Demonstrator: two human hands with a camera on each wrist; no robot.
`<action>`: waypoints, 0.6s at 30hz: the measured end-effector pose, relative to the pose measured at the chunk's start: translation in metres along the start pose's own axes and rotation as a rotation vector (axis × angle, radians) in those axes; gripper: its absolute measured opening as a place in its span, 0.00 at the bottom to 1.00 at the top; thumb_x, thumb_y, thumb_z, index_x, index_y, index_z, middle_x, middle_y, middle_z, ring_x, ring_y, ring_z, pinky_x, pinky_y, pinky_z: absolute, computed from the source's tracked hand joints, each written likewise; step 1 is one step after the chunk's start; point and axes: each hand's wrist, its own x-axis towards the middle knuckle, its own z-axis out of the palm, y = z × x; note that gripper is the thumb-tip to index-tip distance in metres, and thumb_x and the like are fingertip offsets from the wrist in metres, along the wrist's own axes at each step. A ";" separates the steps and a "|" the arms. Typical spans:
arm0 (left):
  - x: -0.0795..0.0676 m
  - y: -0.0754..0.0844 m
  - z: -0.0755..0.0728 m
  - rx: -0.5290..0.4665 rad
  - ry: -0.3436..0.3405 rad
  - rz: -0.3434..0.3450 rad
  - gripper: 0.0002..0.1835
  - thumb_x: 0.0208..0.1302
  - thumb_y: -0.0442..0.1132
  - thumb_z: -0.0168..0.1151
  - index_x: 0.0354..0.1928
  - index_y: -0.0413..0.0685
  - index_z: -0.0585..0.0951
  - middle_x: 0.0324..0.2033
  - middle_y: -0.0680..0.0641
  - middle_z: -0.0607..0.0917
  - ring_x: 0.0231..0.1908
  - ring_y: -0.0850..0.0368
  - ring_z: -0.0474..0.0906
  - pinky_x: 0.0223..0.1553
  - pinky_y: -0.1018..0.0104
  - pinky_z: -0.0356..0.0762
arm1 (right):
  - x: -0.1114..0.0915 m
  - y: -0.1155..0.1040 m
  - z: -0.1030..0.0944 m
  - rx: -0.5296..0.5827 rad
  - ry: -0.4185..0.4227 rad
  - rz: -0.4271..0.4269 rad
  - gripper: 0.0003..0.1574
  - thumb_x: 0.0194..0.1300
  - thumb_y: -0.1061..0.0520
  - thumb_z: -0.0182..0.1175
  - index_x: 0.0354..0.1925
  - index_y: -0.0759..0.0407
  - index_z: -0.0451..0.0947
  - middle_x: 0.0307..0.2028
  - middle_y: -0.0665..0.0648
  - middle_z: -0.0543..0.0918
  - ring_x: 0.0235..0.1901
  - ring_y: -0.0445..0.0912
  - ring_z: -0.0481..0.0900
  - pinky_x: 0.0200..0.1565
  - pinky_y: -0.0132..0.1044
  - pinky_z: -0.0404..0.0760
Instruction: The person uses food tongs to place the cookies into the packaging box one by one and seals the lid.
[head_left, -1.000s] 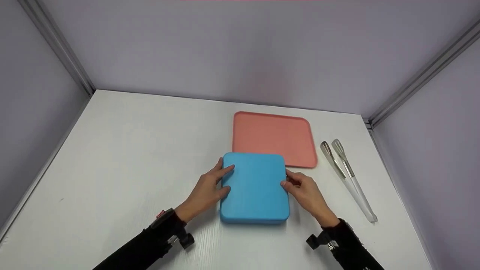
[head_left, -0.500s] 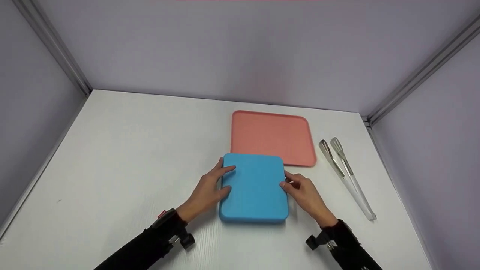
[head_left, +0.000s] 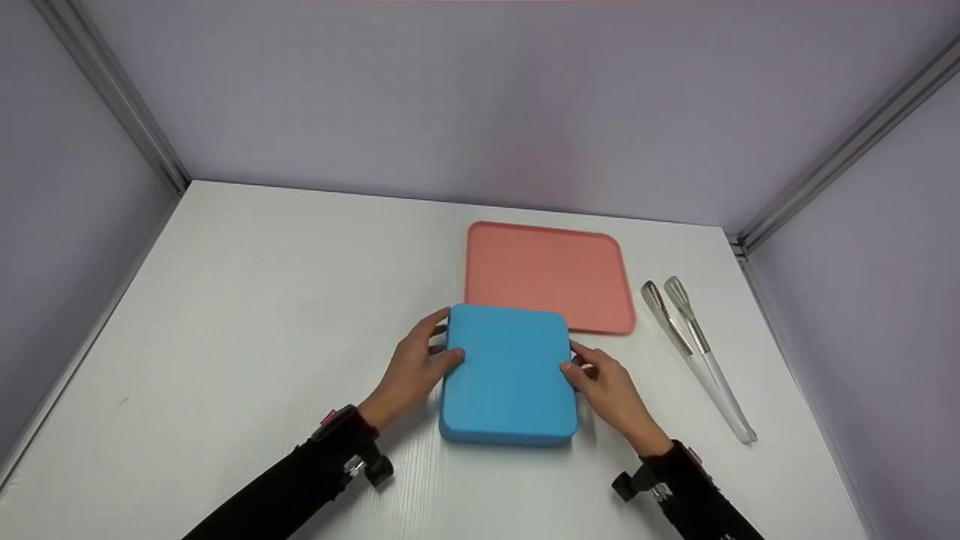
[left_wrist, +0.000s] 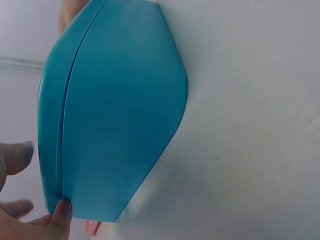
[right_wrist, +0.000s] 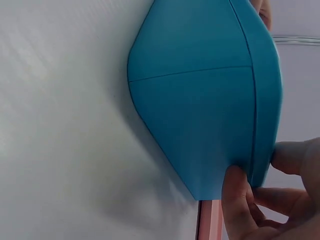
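A light blue box with a fitted lid stands on the white table, its seam dark in both wrist views. At its left side, my left hand has the thumb over the top and a finger reaching to the far left corner. In the left wrist view, a fingertip meets the seam, while the thumb stands slightly off the lid. My right hand pinches the lid's right edge, with the thumb on top and a finger at the seam.
Behind the box lies a flat pink tray, its near edge partly hidden by the box. Metal tongs with white handles lie to the right, spread apart. Pale panels close in the white table at the back and sides.
My left index finger has gone from the top of the lid to the far left corner, and the left thumb has moved slightly away from me. The right hand keeps its pinch.
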 end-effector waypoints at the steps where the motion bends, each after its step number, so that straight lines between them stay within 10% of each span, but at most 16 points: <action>1: 0.003 0.000 0.000 -0.016 0.013 -0.015 0.34 0.69 0.41 0.59 0.72 0.40 0.59 0.68 0.38 0.64 0.64 0.41 0.65 0.56 0.53 0.71 | 0.000 0.001 0.000 0.003 0.001 0.007 0.33 0.71 0.47 0.57 0.66 0.64 0.67 0.39 0.54 0.77 0.35 0.45 0.79 0.34 0.36 0.73; 7: 0.021 -0.008 -0.002 -0.051 0.056 -0.031 0.24 0.74 0.39 0.52 0.68 0.41 0.66 0.64 0.41 0.71 0.64 0.46 0.67 0.60 0.54 0.68 | 0.004 -0.003 0.005 -0.069 0.001 -0.069 0.38 0.70 0.48 0.58 0.71 0.60 0.60 0.57 0.59 0.73 0.51 0.52 0.77 0.47 0.46 0.76; 11: 0.028 -0.016 -0.005 -0.050 0.095 -0.052 0.19 0.73 0.36 0.52 0.64 0.43 0.72 0.58 0.45 0.77 0.59 0.50 0.73 0.58 0.56 0.70 | 0.010 -0.009 0.009 -0.252 -0.041 -0.225 0.44 0.68 0.44 0.59 0.73 0.60 0.55 0.72 0.62 0.57 0.68 0.56 0.59 0.61 0.55 0.64; 18: 0.031 -0.015 -0.004 -0.050 0.108 -0.055 0.19 0.73 0.34 0.51 0.64 0.46 0.72 0.54 0.43 0.78 0.53 0.49 0.76 0.54 0.54 0.72 | 0.015 -0.015 0.021 -0.463 -0.090 -0.322 0.46 0.70 0.36 0.52 0.73 0.62 0.54 0.74 0.63 0.49 0.73 0.57 0.45 0.65 0.57 0.55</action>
